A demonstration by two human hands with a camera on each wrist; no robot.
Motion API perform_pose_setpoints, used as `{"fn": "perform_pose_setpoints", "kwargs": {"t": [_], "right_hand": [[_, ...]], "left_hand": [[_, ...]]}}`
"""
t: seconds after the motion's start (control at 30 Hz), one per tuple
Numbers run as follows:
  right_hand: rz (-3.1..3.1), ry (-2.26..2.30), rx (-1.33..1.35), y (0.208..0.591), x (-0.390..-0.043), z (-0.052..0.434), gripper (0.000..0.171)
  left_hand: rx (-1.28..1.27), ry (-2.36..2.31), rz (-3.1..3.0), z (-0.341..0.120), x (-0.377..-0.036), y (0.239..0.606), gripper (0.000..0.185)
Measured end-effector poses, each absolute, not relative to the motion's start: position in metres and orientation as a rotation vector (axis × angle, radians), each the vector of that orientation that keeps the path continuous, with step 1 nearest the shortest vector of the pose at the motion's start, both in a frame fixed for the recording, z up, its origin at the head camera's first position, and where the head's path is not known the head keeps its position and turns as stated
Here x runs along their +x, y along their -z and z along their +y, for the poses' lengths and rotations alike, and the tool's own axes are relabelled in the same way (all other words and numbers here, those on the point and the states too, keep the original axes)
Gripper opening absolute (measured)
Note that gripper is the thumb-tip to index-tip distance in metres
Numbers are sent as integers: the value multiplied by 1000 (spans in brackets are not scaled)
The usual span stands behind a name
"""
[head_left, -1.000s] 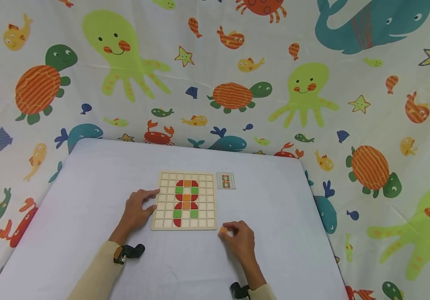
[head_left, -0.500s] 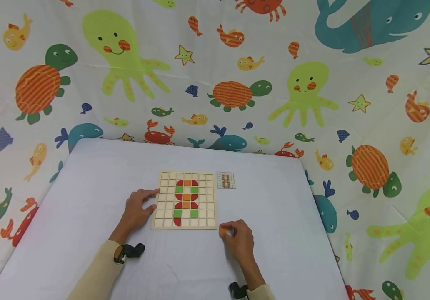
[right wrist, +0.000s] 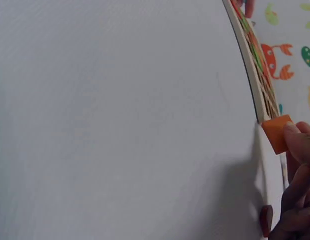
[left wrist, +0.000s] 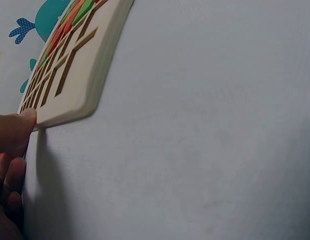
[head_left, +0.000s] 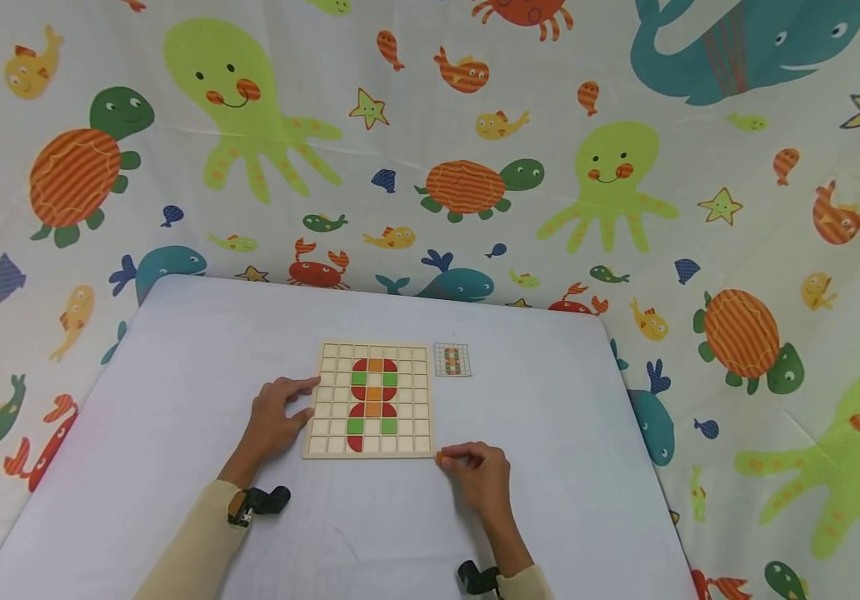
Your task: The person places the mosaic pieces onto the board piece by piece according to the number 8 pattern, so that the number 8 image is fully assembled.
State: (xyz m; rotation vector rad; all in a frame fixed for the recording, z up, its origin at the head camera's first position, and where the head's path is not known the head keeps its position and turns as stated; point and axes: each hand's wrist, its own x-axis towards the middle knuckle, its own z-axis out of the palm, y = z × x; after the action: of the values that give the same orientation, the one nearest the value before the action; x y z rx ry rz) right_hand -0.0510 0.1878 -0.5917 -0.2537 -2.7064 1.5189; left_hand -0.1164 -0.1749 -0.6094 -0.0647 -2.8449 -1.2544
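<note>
A wooden grid board (head_left: 415, 417) lies on the table, with red, green and orange tiles set in its middle columns. My left hand (head_left: 276, 421) rests at the board's left edge, index finger and thumb spread along it; the left wrist view shows the thumb (left wrist: 25, 122) against the rim. Just off the lower right corner, my right hand (head_left: 484, 479) pinches an orange square tile (right wrist: 277, 134) between thumb and fingertips. Below that tile, in the right wrist view, a dark red piece (right wrist: 266, 221) shows beside the curled lower fingers.
A small printed pattern card (head_left: 452, 361) lies right of the board's upper corner. White cloth covers the table (head_left: 550, 400). Behind its far edge hangs a curtain (head_left: 415, 100) with sea animals. A black wrist device (head_left: 268, 500) sits on each sleeve.
My right hand has shifted slightly and turned the orange tile, which now sits closer to the board's lower right corner. The left hand stays in place.
</note>
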Motion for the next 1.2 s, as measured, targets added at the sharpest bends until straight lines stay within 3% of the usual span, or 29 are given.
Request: {"fn": "perform_pose_setpoints", "kwargs": {"t": [0.83,1.2], "right_hand": [[-2696,-1777,-172,583,-73,108,7],[-2827,-1453,-150,591,-79,81,8]], "left_hand": [[-56,1253,-2851,-175,-116,607,59],[-77,1244,-2836,-176,-117,610,58]]}}
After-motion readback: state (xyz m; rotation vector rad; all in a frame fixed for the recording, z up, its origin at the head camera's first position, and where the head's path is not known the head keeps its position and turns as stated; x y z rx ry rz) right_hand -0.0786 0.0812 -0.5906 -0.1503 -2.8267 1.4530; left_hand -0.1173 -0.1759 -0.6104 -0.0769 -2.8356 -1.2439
